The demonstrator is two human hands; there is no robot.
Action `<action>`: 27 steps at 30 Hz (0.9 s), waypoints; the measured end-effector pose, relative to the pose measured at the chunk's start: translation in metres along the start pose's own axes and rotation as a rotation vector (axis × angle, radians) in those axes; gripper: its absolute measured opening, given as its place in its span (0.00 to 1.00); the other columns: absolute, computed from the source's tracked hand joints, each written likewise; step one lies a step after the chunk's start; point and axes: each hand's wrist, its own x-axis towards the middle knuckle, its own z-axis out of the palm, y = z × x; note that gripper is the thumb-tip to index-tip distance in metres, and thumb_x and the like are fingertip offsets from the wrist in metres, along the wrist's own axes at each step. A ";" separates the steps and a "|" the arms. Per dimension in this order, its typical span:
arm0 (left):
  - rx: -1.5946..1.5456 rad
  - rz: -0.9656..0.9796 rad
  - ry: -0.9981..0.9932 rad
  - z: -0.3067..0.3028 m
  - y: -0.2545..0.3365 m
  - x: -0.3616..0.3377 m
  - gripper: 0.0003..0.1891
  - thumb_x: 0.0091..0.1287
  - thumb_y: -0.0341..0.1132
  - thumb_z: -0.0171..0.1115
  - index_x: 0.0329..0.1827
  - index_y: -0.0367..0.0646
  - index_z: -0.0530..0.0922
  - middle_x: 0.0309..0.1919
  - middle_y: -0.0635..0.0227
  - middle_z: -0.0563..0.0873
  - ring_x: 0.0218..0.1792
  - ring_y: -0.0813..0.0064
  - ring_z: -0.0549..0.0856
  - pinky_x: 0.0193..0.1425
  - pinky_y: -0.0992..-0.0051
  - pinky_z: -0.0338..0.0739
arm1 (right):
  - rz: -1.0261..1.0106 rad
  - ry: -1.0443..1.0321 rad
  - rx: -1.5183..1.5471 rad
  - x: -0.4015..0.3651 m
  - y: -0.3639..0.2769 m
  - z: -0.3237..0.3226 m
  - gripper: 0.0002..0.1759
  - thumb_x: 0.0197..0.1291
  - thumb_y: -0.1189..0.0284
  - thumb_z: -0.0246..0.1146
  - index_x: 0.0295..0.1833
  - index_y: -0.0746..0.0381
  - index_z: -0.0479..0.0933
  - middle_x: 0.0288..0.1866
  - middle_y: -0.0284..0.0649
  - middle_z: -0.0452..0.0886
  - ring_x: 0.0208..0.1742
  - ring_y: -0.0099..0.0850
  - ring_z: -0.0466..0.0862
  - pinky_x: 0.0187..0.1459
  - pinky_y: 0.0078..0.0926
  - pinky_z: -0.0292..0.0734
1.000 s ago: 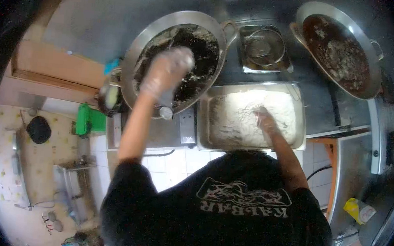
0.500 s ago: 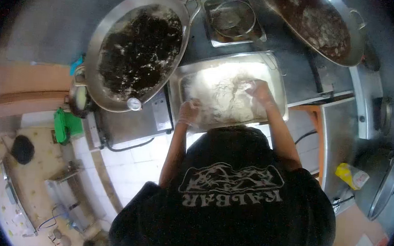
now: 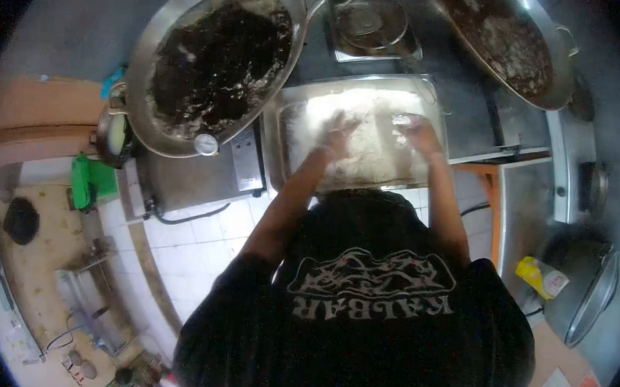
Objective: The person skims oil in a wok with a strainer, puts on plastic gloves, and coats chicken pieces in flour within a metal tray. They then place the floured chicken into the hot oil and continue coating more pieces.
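Observation:
A rectangular metal tray point(image 3: 276, 162) holds a bed of white, flour-like powder point(image 3: 364, 143). Over the tray's left half, my left hand point(image 3: 335, 138) reaches into the powder, its fingers stretched forward and apart, slightly blurred. My right hand point(image 3: 420, 134) is at the tray's right side with its fingers curled in. White shows at those fingertips, but I cannot tell what they hold. Both hands seem to wear thin clear gloves.
A big two-handled pan point(image 3: 141, 53) of dark, foamy liquid stands at left, a round dial thermometer point(image 3: 206, 144) on its rim. Another large pan point(image 3: 550, 56) sits at upper right. Behind the tray, a wire strainer point(image 3: 373, 22) rests on a smaller metal pan point(image 3: 342, 52).
My left hand has moved from the tray's near left edge forward and right into the powder, its fingers now spread. My right hand stays at the right side. The view has shifted slightly.

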 end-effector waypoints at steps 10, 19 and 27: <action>-0.379 -0.346 -0.213 -0.013 -0.004 0.044 0.24 0.62 0.46 0.61 0.53 0.34 0.77 0.51 0.47 0.81 0.53 0.52 0.80 0.62 0.64 0.72 | 0.062 -0.041 0.019 0.006 0.004 0.016 0.29 0.55 0.69 0.69 0.62 0.62 0.71 0.56 0.41 0.79 0.56 0.31 0.78 0.55 0.26 0.74; -0.981 -0.204 -0.319 -0.035 0.026 -0.045 0.29 0.63 0.45 0.61 0.62 0.34 0.70 0.57 0.49 0.76 0.59 0.58 0.75 0.66 0.61 0.69 | 0.017 -0.236 -0.262 -0.027 0.111 0.068 0.31 0.54 0.61 0.67 0.59 0.66 0.69 0.57 0.48 0.75 0.57 0.40 0.75 0.60 0.33 0.68; -0.775 -0.342 -0.335 -0.052 0.049 -0.005 0.39 0.52 0.49 0.69 0.62 0.31 0.68 0.54 0.45 0.77 0.57 0.54 0.76 0.64 0.61 0.70 | -0.158 -0.346 -0.505 -0.008 0.054 0.041 0.41 0.56 0.70 0.65 0.73 0.63 0.55 0.72 0.51 0.62 0.70 0.42 0.66 0.70 0.38 0.61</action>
